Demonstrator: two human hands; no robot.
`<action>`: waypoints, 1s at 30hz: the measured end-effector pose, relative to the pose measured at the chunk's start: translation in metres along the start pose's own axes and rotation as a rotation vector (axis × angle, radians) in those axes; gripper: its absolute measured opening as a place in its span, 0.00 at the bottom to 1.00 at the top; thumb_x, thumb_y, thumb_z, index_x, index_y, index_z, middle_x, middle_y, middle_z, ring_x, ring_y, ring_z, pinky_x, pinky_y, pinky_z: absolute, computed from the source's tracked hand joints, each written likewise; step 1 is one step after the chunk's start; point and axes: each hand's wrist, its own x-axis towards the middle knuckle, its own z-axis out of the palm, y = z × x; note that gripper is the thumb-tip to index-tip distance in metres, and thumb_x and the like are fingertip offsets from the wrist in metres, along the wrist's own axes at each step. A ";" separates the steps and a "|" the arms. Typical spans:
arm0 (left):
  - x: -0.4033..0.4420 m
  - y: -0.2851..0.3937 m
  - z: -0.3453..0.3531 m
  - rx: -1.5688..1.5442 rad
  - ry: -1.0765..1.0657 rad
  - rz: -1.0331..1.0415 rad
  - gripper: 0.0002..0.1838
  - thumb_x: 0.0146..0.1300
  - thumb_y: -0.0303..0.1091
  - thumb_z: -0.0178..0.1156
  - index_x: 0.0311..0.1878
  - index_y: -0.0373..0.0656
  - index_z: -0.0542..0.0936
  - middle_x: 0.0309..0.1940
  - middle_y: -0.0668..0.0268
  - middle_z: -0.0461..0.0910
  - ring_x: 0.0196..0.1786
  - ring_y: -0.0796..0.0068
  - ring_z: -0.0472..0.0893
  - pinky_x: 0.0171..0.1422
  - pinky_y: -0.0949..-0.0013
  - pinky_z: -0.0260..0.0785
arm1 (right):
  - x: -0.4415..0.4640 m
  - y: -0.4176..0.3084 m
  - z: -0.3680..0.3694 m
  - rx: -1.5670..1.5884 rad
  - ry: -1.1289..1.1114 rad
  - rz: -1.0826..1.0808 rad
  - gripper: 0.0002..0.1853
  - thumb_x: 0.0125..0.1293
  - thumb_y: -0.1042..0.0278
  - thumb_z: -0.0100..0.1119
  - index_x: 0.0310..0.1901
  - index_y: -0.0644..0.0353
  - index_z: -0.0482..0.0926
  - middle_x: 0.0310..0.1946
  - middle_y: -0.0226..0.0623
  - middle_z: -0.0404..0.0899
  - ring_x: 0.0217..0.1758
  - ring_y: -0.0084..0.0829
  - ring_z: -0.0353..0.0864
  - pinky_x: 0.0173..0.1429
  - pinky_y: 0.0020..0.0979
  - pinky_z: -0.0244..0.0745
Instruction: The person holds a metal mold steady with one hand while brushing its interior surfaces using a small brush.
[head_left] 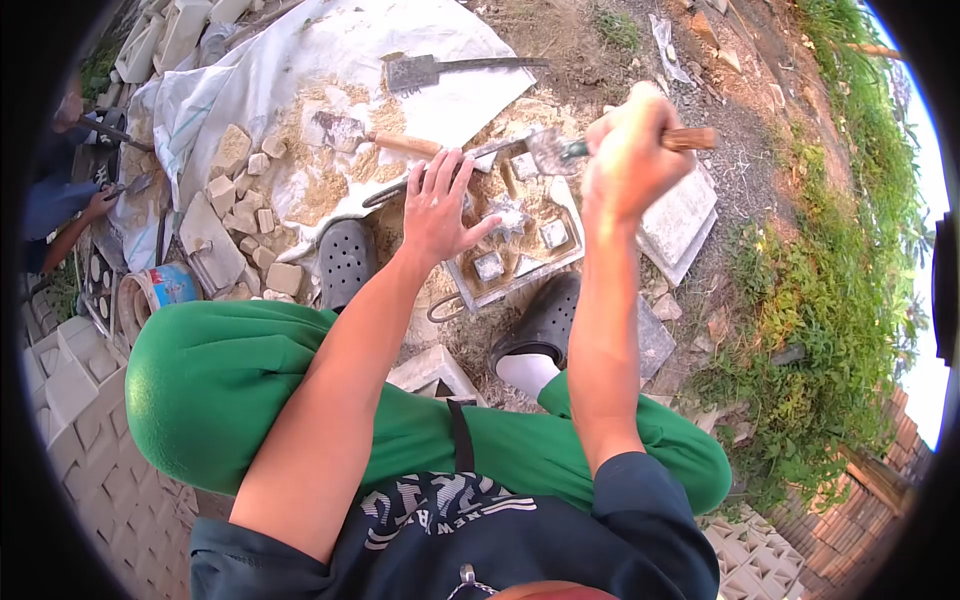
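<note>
My right hand (632,150) is wrapped around the wooden handle of a trowel (548,152), whose small blade points left above the mold. Spread flat, the fingers of my left hand (438,208) lie over the left side of the metal mold (530,275), seemingly touching its edge. Inside this square mold are a star-shaped piece (508,219), square blocks (489,265) and sandy mix. A loop handle (443,308) sticks out at its near side. Just beyond my left hand, another trowel (405,143) with a wooden handle rests on the sandy sheet.
A flat long-handled tool (412,72) lies on the white sheet (300,60). Broken stones (240,210) and a bucket (165,288) are at left, near a co-worker's hand (100,203) holding a tool. Stacked slabs (680,222) stand at right. My dark clogs (347,262) flank the mold.
</note>
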 end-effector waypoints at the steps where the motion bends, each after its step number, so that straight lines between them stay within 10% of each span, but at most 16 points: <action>1: 0.000 0.000 0.000 0.000 -0.003 0.001 0.48 0.57 0.68 0.59 0.70 0.40 0.64 0.70 0.55 0.62 0.75 0.58 0.57 0.78 0.48 0.41 | 0.005 -0.017 0.005 0.041 0.050 -0.016 0.20 0.67 0.75 0.50 0.15 0.57 0.66 0.09 0.23 0.65 0.12 0.13 0.60 0.17 0.22 0.54; 10: 0.001 -0.001 0.001 -0.006 0.012 -0.007 0.49 0.54 0.70 0.59 0.69 0.41 0.65 0.70 0.56 0.62 0.75 0.59 0.57 0.78 0.48 0.40 | -0.049 0.113 -0.011 -0.223 0.080 0.068 0.19 0.67 0.72 0.52 0.16 0.60 0.69 0.13 0.23 0.67 0.16 0.13 0.64 0.21 0.23 0.56; 19: 0.002 0.001 -0.002 0.001 -0.008 -0.023 0.48 0.55 0.70 0.59 0.69 0.42 0.66 0.70 0.56 0.63 0.75 0.59 0.57 0.79 0.48 0.41 | -0.003 0.097 -0.039 0.220 -0.833 0.403 0.21 0.67 0.70 0.51 0.14 0.57 0.62 0.10 0.27 0.61 0.13 0.22 0.58 0.20 0.26 0.55; 30: 0.003 0.000 -0.001 0.000 -0.008 0.002 0.48 0.55 0.67 0.60 0.70 0.40 0.65 0.70 0.55 0.62 0.74 0.57 0.59 0.78 0.49 0.42 | 0.018 -0.001 -0.026 0.314 -0.642 0.159 0.26 0.75 0.67 0.39 0.13 0.52 0.56 0.10 0.26 0.53 0.12 0.19 0.51 0.18 0.27 0.47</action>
